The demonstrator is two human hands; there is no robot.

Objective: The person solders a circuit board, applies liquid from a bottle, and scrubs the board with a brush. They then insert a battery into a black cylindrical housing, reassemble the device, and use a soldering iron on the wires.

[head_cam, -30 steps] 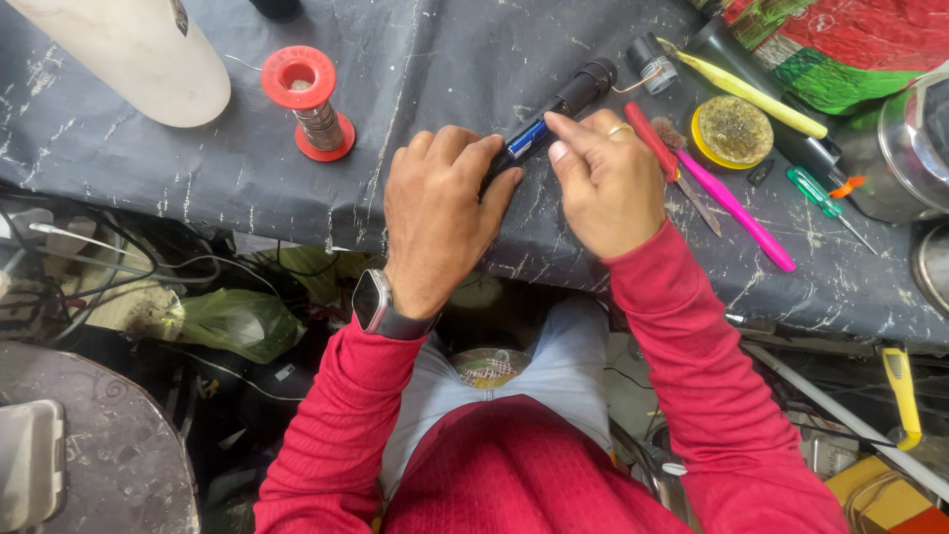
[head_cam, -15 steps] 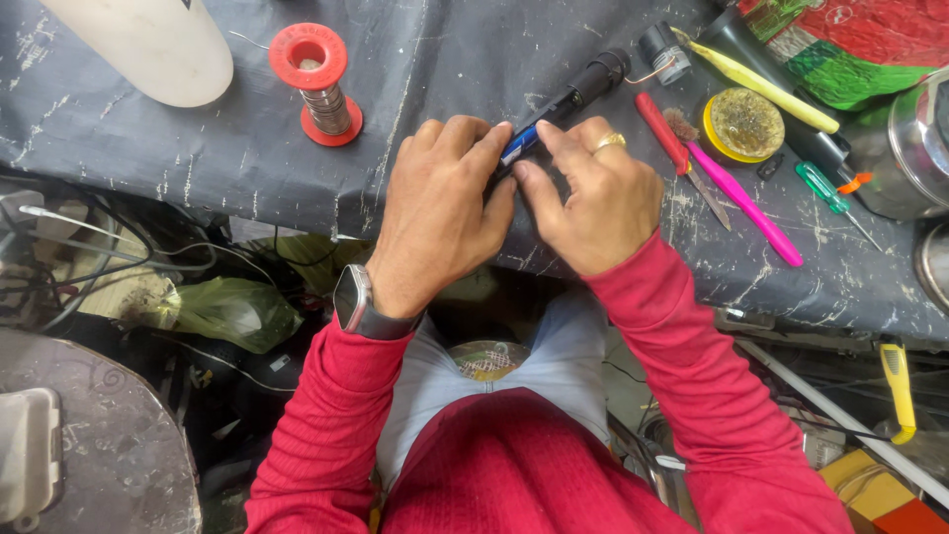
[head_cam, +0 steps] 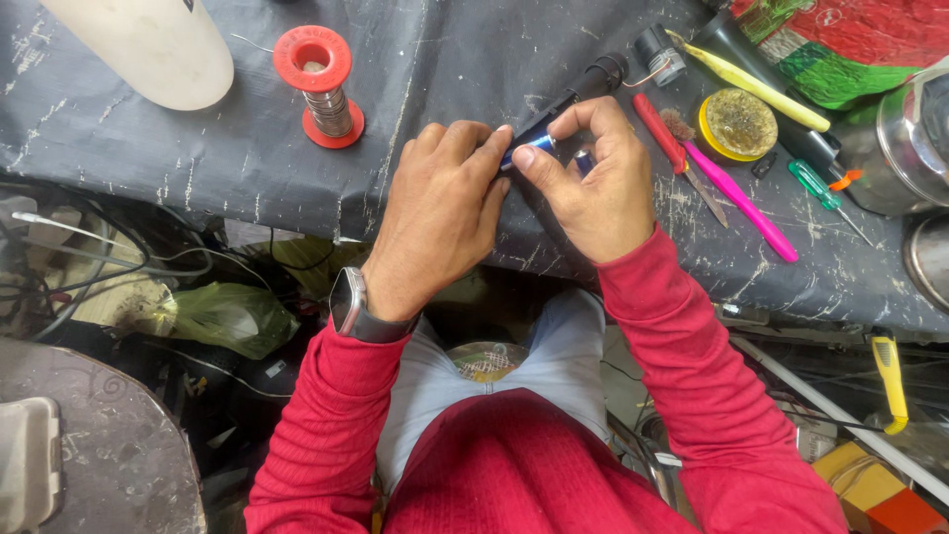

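Both hands have shifted up the dark scratched workbench cover point(head_cam: 247, 148); the left hand point(head_cam: 440, 213) and right hand point(head_cam: 593, 183) pinch a small shiny blue cylindrical part point(head_cam: 531, 145) between closed fingertips, beside the black-handled soldering tool point(head_cam: 583, 84).

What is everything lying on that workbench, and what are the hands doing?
Wire spool: one, red, upper left of bench.
Pale rounded object: one, cream, top left corner.
Blue-black tool: one, held between both hands.
Red-handled tool: one, right of the hands.
Pink tool: one, beside the red one.
Yellow round tin: one, upper right.
Green screwdriver: one, far right.
Bench cover: one, dark grey, scuffed.
Left hand: on the tool, wrist wearing a watch.
Right hand: pinching the tool.
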